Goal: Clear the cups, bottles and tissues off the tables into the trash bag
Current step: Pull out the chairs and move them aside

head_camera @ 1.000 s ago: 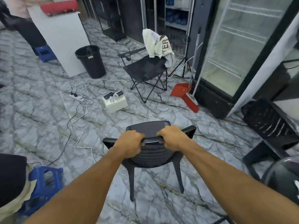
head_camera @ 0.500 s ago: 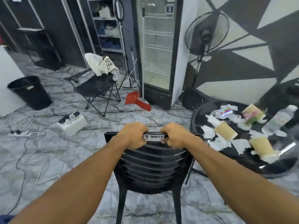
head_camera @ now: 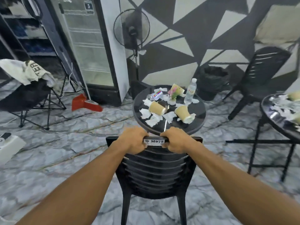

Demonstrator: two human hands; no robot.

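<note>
My left hand [head_camera: 133, 140] and my right hand [head_camera: 175, 140] grip the top rail of a black plastic chair [head_camera: 154, 172] directly in front of me. Just beyond the chair stands a round black table [head_camera: 197, 121]. On it lie two tan paper cups [head_camera: 157, 108] [head_camera: 183, 112] on their sides, a third cup [head_camera: 177, 89] at the back, a clear water bottle [head_camera: 190, 91] upright, a shiny wrapper [head_camera: 156, 95] and several crumpled white tissues [head_camera: 152, 120]. A black bin lined with a trash bag [head_camera: 213, 82] stands behind the table by the wall.
A second round table [head_camera: 266, 108] with tissues and a cup stands at the right, another black chair [head_camera: 259, 78] behind it. A standing fan [head_camera: 131, 33], a glass-door fridge [head_camera: 90, 46], a red dustpan [head_camera: 84, 103] and a folding chair [head_camera: 27, 98] with a cloth are at the left.
The view has swung right and the chair has come with both hands toward the littered table, which now sits straight ahead of it. Both hands keep their grip on the rail.
</note>
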